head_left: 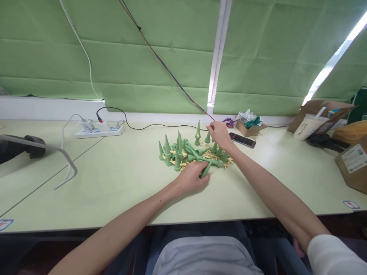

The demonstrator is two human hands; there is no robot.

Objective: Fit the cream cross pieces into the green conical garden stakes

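Small cardboard box (250, 130) holds crumpled foil (246, 115) and green stuff (254, 121).

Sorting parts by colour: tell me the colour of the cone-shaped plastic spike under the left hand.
Green, seen in the head view.

Bare forearms, white sleeve, pale shirt
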